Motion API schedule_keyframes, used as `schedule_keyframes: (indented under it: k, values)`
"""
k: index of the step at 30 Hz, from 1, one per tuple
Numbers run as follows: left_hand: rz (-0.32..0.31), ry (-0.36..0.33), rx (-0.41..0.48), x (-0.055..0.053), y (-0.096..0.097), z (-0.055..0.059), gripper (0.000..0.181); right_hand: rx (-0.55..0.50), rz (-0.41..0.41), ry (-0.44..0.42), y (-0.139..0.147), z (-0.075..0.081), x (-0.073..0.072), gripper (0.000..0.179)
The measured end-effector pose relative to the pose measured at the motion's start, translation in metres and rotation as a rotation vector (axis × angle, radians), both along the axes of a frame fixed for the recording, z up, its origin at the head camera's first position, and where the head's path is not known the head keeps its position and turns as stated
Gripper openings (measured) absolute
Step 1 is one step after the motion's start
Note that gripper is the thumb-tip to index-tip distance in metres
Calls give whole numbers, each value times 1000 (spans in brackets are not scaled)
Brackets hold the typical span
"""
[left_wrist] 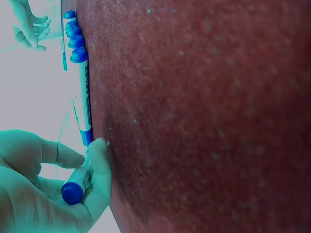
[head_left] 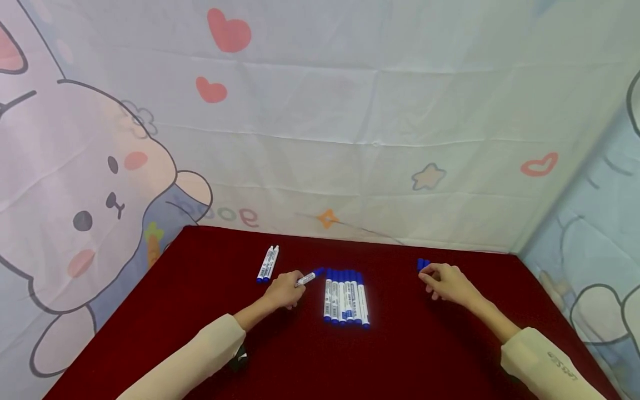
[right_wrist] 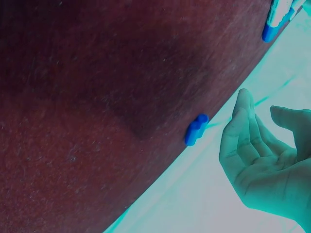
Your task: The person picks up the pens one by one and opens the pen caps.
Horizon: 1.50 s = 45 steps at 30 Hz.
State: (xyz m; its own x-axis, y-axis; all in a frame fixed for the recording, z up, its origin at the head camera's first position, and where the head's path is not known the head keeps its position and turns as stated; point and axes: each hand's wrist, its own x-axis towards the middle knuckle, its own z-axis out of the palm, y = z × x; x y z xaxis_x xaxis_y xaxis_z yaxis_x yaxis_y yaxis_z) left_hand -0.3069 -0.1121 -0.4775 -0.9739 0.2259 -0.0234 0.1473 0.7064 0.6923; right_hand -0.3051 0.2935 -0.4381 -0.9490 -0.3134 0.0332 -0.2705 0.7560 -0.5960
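Note:
My left hand [head_left: 284,290] pinches a white whiteboard marker [head_left: 306,279] between thumb and fingers, its blue-capped end slanting up to the right. In the left wrist view, the same marker's round blue end [left_wrist: 73,192] shows inside the fingers. Just right of it, several blue-capped markers [head_left: 342,300] lie side by side in a row. Over on the right, my right hand [head_left: 446,283] hovers with loosely bent fingers, holding nothing. Two loose blue caps [head_left: 420,263] lie beside its fingertips; the right wrist view shows these caps [right_wrist: 196,130] apart from the hand.
Two uncapped markers [head_left: 268,264] with white tips lie together behind the left hand. A dark red cloth [head_left: 400,350] covers the table. Behind it hangs a pale printed curtain [head_left: 320,111] that meets the table's far edge.

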Motion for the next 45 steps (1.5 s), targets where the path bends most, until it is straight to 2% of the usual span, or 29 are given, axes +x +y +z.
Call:
schedule_keyframes:
  k: [5, 9, 15, 18, 27, 30, 35, 39, 45]
  values:
    - [19, 37, -49, 0, -4, 1, 25, -8, 29, -4, -7, 2, 3, 34]
    - [6, 68, -17, 1, -6, 7, 24, -12, 47, -2, -11, 3, 6, 34]
    - [-117, 45, 135, 3, -7, 14, 24, -18, 75, 4, -16, 2, 9, 34]
    - [-162, 68, 137, 4, -7, 15, 25, -13, 90, 5, -18, 1, 10, 32]
    - [-231, 127, 108, 12, 1, 17, 22, -10, 117, -1, -27, -2, 11, 32]
    - [-282, 147, 117, 16, 6, 18, 21, -16, 131, -5, -32, -4, 13, 31]
    - [-379, 189, 138, 24, 14, 22, 23, -32, 184, -1, -42, -6, 15, 30]
    - [-447, 198, 165, 29, 19, 22, 24, -42, 231, -2, -54, -6, 20, 29]
    - [-509, 178, 183, 31, 25, 20, 25, -83, 319, -59, -75, -2, 29, 29]
